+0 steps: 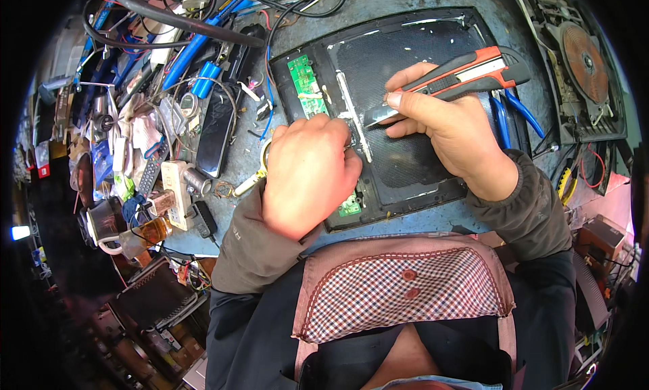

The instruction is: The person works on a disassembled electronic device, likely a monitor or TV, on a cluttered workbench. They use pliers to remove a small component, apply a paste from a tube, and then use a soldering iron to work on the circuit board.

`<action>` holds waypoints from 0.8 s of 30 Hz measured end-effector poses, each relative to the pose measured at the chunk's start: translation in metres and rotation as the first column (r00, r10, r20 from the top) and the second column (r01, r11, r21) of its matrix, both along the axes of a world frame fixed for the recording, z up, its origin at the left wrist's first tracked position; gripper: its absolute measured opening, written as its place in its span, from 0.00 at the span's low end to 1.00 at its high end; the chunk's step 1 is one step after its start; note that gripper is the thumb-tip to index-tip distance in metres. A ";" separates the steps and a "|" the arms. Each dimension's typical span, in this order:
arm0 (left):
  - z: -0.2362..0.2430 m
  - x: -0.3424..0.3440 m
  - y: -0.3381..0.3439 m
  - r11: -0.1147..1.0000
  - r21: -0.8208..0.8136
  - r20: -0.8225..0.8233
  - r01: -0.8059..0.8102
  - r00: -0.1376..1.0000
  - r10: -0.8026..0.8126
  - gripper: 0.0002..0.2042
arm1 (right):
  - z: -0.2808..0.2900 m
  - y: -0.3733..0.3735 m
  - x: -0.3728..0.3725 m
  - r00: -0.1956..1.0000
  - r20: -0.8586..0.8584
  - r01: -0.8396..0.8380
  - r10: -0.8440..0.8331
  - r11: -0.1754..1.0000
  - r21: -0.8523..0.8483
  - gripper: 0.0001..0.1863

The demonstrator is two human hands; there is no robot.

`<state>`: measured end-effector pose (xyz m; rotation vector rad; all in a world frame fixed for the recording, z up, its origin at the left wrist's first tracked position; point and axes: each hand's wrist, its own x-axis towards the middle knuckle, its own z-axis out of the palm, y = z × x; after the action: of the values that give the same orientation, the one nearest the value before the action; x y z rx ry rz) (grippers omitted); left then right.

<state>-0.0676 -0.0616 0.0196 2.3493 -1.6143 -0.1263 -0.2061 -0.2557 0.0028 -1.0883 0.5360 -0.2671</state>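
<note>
A black panel [433,180] with a fine mesh-like surface lies tilted on the bench in front of me, streaked with white residue. My right hand [453,123] grips a red and black utility knife [466,75]. The knife's tip end points left, close above the white strip [351,112] on the panel. My left hand [311,173] is curled into a fist over the panel's left part; what its fingers hold, if anything, is hidden. A green circuit board [306,85] shows above this hand, and another green piece [349,204] below it.
Blue-handled pliers [517,112] rest at the panel's right side. Farther right stands an opened appliance with a copper coil [583,62]. Tools, cables and parts crowd the left, including a remote control [153,167] and a white power strip [180,194]. A thick black cable [196,28] crosses the upper left.
</note>
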 end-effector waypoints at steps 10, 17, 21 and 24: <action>0.014 -0.009 -0.012 0.982 0.168 0.010 -0.087 0.996 0.086 0.07 | 0.006 0.000 -0.006 0.999 0.013 -0.043 0.043 0.998 -0.048 0.11; 0.018 -0.034 -0.007 0.985 0.165 0.177 -0.044 0.984 0.015 0.05 | 0.008 0.001 -0.009 0.997 0.056 -0.046 0.052 0.994 -0.094 0.11; 0.012 -0.028 -0.010 0.989 0.110 0.106 -0.095 0.991 0.083 0.04 | 0.008 0.000 -0.009 0.994 0.077 -0.060 0.071 0.989 -0.135 0.11; 0.011 -0.018 -0.016 0.972 0.182 -0.010 -0.147 0.989 0.151 0.06 | 0.010 0.000 -0.010 0.995 0.062 -0.071 0.079 0.991 -0.113 0.11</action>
<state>-0.0854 -0.0776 0.0306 2.5850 -1.4648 -0.2785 -0.2164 -0.2553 0.0124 -1.2001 0.4239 -0.2686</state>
